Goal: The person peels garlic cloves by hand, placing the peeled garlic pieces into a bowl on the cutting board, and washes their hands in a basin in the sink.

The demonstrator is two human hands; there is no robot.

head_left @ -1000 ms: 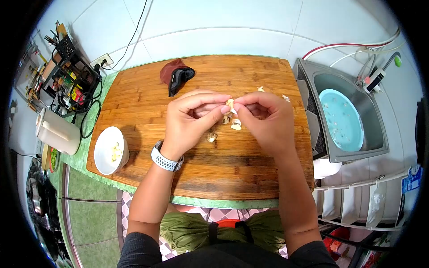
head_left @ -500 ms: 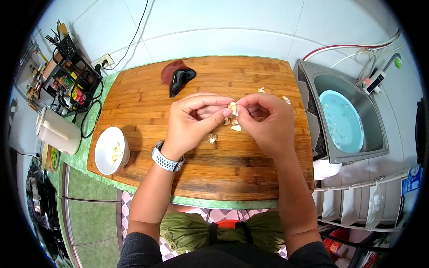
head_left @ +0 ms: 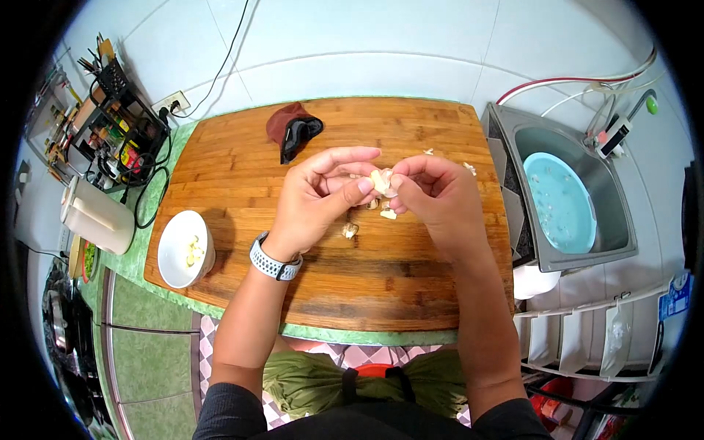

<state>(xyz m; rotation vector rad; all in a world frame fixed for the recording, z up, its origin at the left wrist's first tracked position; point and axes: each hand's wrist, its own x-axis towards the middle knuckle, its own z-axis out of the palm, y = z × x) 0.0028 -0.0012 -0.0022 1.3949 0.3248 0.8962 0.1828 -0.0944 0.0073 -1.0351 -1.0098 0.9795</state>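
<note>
Between my two hands, above the middle of the wooden board (head_left: 352, 282), is a pale garlic clove (head_left: 379, 180) with loose papery skin. My left hand (head_left: 323, 194) pinches the clove between thumb and fingers. My right hand (head_left: 436, 194) grips the thin garlic skin (head_left: 391, 183) at the clove's right side. On the board under my hands lie an unpeeled-looking clove (head_left: 350, 230) and more pieces partly hidden by my fingers. At the left, a white bowl (head_left: 167, 253) holds several peeled cloves (head_left: 193, 251).
A dark red and black cloth item (head_left: 292, 130) lies at the board's back. Skin scraps (head_left: 469, 169) sit near its right edge. To the right is a sink (head_left: 620, 213) with a light blue basin (head_left: 561, 202). A cream pitcher (head_left: 99, 216) and a black rack (head_left: 121, 128) stand left.
My fingers have shifted on the clove, and its skin now spreads out at the right side. The left index finger has lifted away from the clove.
</note>
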